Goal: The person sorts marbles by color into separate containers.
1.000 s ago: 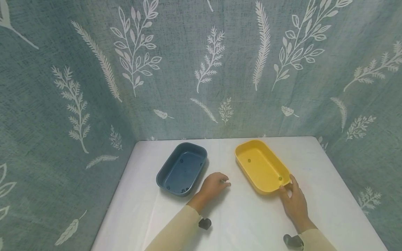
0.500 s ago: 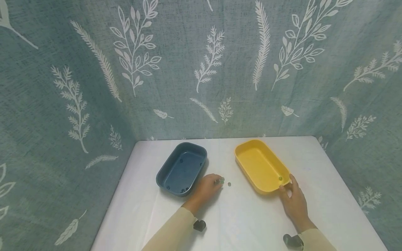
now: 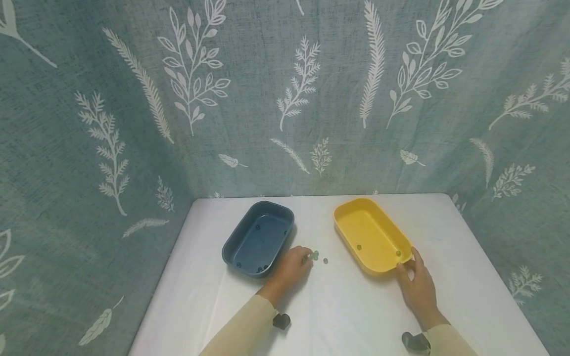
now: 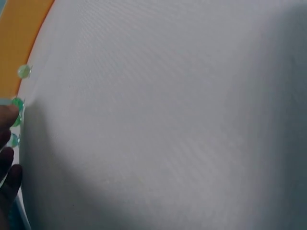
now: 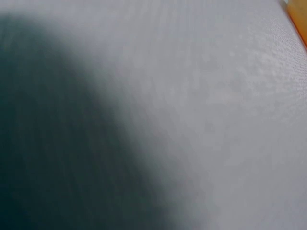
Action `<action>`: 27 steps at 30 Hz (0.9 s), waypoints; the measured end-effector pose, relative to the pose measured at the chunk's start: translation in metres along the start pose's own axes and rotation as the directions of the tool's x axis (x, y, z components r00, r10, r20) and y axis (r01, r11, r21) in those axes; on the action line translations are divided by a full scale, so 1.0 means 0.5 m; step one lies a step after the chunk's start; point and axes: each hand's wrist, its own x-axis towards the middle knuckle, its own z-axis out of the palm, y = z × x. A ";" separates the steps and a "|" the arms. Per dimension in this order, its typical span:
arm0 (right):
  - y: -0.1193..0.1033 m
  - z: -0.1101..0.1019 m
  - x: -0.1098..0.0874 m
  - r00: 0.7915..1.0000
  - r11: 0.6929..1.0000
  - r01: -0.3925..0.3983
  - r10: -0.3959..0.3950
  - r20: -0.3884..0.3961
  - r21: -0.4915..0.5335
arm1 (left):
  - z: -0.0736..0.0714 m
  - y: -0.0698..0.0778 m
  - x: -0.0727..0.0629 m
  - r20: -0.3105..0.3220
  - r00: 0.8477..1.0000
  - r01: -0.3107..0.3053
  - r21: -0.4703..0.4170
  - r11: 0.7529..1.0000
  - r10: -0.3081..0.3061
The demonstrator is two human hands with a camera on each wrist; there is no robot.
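My left hand (image 3: 291, 264) is low over the white table, fingers bent, its fingertips against a small cluster of green glass marbles (image 3: 315, 255). In the left wrist view, its fingers (image 4: 7, 117) touch or nearly touch these marbles (image 4: 17, 104); whether one is pinched cannot be made out. A single marble (image 3: 325, 261) lies apart, to the right. My right hand (image 3: 416, 287) grips the near right corner of the yellow tray (image 3: 343, 237), thumb and fingers at the rim. Two marbles are in that tray, one (image 3: 359, 247) to the left, the other (image 3: 398, 253) near the gripped corner.
A dark blue tray (image 3: 231, 240) with several marbles (image 3: 238, 265) inside stands just left of my left hand. Patterned cloth (image 3: 334, 99) hangs behind the white table (image 3: 347, 316) and at both sides. The right wrist view shows mostly tabletop, with a corner of yellow tray (image 5: 300, 14).
My left hand has drawn back leftward, uncovering marbles on the table. One marble in the yellow tray has moved toward the near side. My right hand stays on the tray.
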 end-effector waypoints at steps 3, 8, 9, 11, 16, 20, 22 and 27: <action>-0.001 -0.001 0.000 1.000 1.000 0.009 -0.009 -0.005 0.007 | 0.005 -0.001 0.003 -0.033 0.998 0.057 0.041 0.998 -0.055; -0.002 -0.002 0.002 1.000 1.000 0.011 -0.011 -0.006 0.007 | 0.014 -0.008 0.008 -0.082 0.988 0.132 0.051 0.990 -0.128; -0.002 -0.001 0.003 1.000 1.000 0.011 -0.011 -0.006 0.007 | 0.016 -0.009 0.009 -0.082 0.988 0.136 0.051 0.989 -0.131; -0.002 0.000 0.002 1.000 1.000 0.012 -0.012 -0.006 0.004 | 0.018 -0.012 0.010 -0.082 0.988 0.134 0.060 0.989 -0.129; -0.005 0.001 0.000 1.000 1.000 0.009 -0.009 0.001 -0.006 | 0.019 -0.013 0.011 -0.082 0.991 0.115 0.072 0.991 -0.109; -0.005 0.001 -0.001 1.000 1.000 0.006 -0.006 0.005 -0.008 | 0.017 -0.011 0.012 -0.090 0.992 0.100 0.072 0.992 -0.093; -0.002 0.001 0.000 1.000 1.000 0.005 -0.005 0.003 -0.009 | 0.015 -0.010 0.012 -0.093 0.992 0.091 0.068 0.994 -0.085; 0.005 0.003 0.003 1.000 1.000 0.003 -0.003 0.001 -0.008 | 0.013 -0.011 0.010 -0.093 0.994 0.066 0.051 0.997 -0.061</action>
